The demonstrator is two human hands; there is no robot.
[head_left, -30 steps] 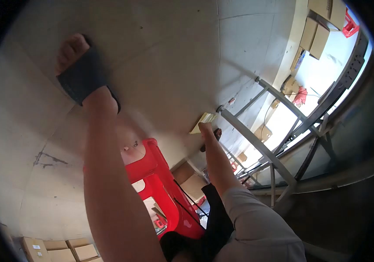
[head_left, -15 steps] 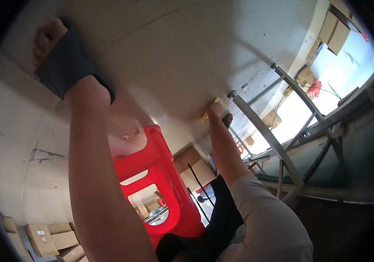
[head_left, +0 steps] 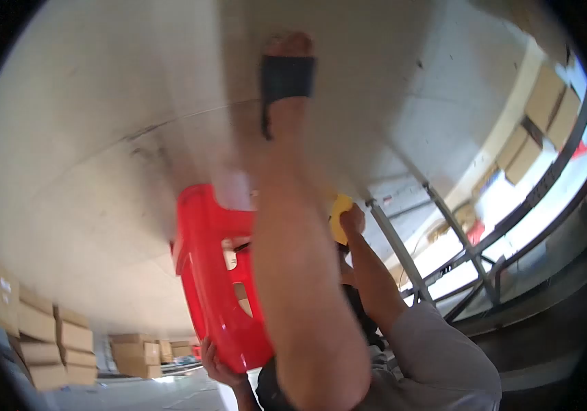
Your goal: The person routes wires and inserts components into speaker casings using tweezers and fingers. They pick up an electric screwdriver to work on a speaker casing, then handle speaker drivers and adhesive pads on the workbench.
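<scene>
In the head view, my left hand (head_left: 219, 364) is at the lower edge of a red plastic stool (head_left: 218, 315), its fingers curled against the rim. My right hand (head_left: 353, 219) is closed on a soft-looking yellow piece (head_left: 338, 214); its material is unclear. The right arm stretches up from a grey sleeve. Between the hands, a bare leg (head_left: 300, 253) crosses the picture and hides part of the stool. Its foot wears a dark open-toed sandal (head_left: 288, 77); motion blurs it.
A pale, marked floor (head_left: 101, 116) spreads across the top. Metal frame legs (head_left: 397, 248) stand close to my right hand. Stacked cardboard boxes (head_left: 36, 329) line the lower left, and more boxes (head_left: 547, 103) lie at the upper right.
The sandalled foot and leg have swung from the left to the middle. My left hand has come into view on the stool. The right hand, with the yellow piece, appears lower.
</scene>
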